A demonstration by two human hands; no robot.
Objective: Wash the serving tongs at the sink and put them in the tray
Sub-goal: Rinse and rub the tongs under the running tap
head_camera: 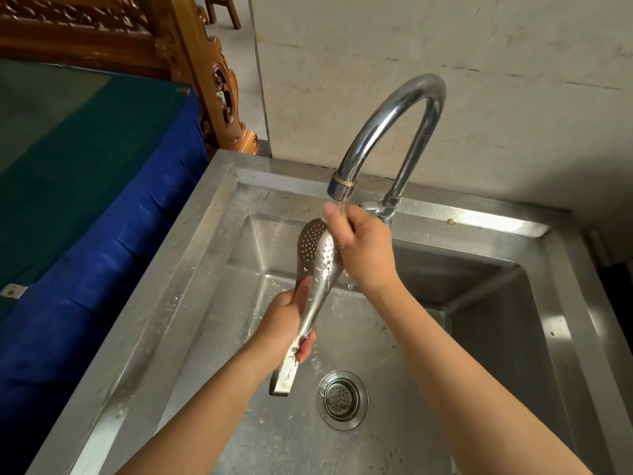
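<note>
The serving tongs (317,269) are held above the steel sink (171,269), perforated spoon ends up and hinge end down, directly beneath the faucet (394,125) spout, where a thin stream of water runs. The left hand (286,323) grips the handle arms just above the hinge. The right hand (363,248) is wrapped round the perforated ends, thumb raised toward the spout. A mark on the handle near the hinge is too small to read. The drain strainer (342,399) sits in the basin floor below. A blue cloth (102,234) lies left of the sink.
</note>
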